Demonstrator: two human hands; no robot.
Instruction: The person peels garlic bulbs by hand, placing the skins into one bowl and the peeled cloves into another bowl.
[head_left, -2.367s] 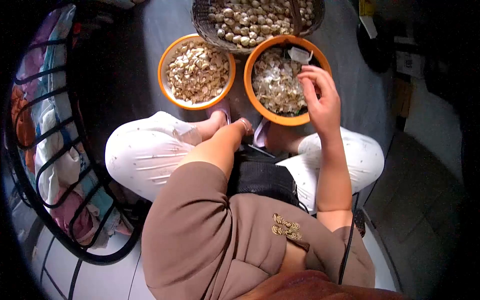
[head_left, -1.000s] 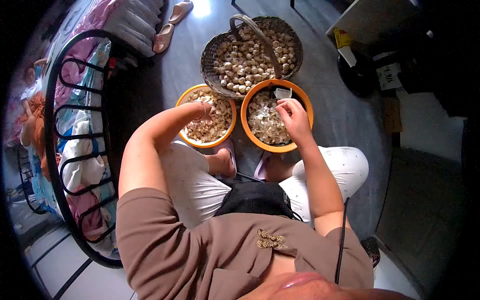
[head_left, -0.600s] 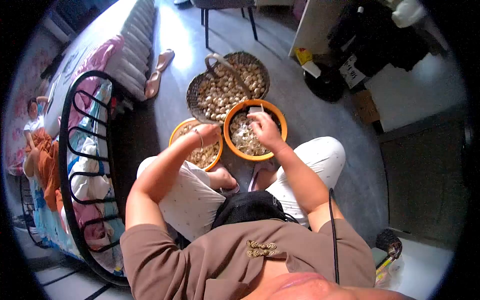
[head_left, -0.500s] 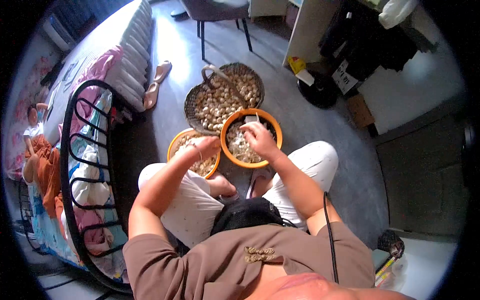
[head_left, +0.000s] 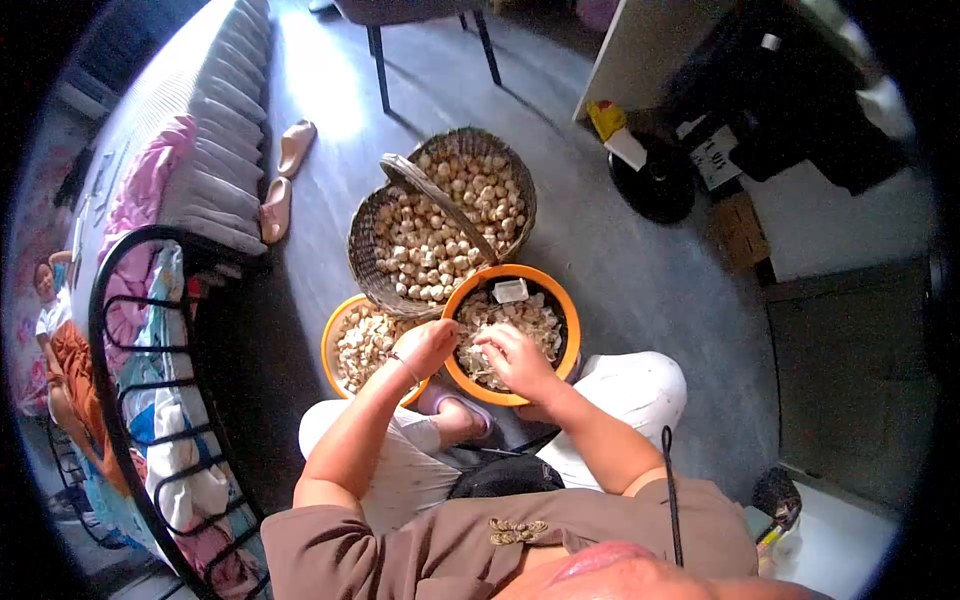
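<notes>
My left hand is closed at the left rim of the orange basin, its fingertips pinched on something I cannot make out. Over the same basin is my right hand, fingers curled; what it may hold is too small to tell. Papery peels and a small white tray lie in the basin. Beside it, a smaller orange-rimmed bowl holds peeled cloves. A wicker basket full of garlic bulbs stands behind both.
A black metal bed rail with bedding runs along the left, and a person reclines beyond it. Pink shoes lie near the bed. A chair stands at the back. On the right are a black round base and a cardboard box.
The view has tilted up and shows more of the room. My left hand has come from the smaller bowl to the basin's rim, nearer my right hand.
</notes>
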